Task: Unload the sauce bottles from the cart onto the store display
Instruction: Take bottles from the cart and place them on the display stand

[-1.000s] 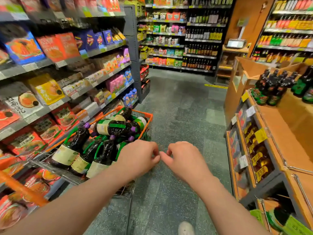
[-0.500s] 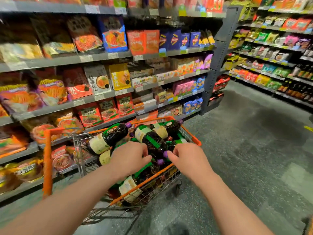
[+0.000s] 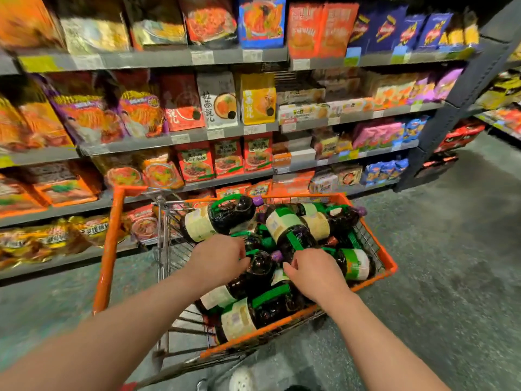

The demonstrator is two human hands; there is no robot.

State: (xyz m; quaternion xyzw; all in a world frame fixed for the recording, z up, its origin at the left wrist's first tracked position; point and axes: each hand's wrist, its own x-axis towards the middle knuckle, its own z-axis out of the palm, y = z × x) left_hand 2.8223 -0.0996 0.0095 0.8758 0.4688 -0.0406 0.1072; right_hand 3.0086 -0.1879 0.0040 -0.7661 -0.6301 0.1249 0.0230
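An orange-rimmed wire cart point(image 3: 390, 262) stands in front of me, piled with several dark sauce bottles point(image 3: 225, 218) lying on their sides, each with a cream label, a green handle and a purple cap. Both my hands are down among them. My left hand point(image 3: 217, 261) curls its fingers round the green handle of a middle bottle point(image 3: 262, 268). My right hand point(image 3: 314, 273) curls its fingers at the green handle of the neighbouring bottle point(image 3: 293, 230). The fingertips of both hands are partly hidden. The store display is out of view.
Grey shelves point(image 3: 174, 138) full of snack and noodle packets run along the left and behind the cart. The cart's orange handle point(image 3: 108, 249) rises at its left. Grey floor point(image 3: 451, 263) lies to the right. My shoe point(image 3: 239, 382) shows below.
My view has swung left from the wooden display to the cart. Both hands have dropped from above the aisle floor into the cart and closed on bottle handles.
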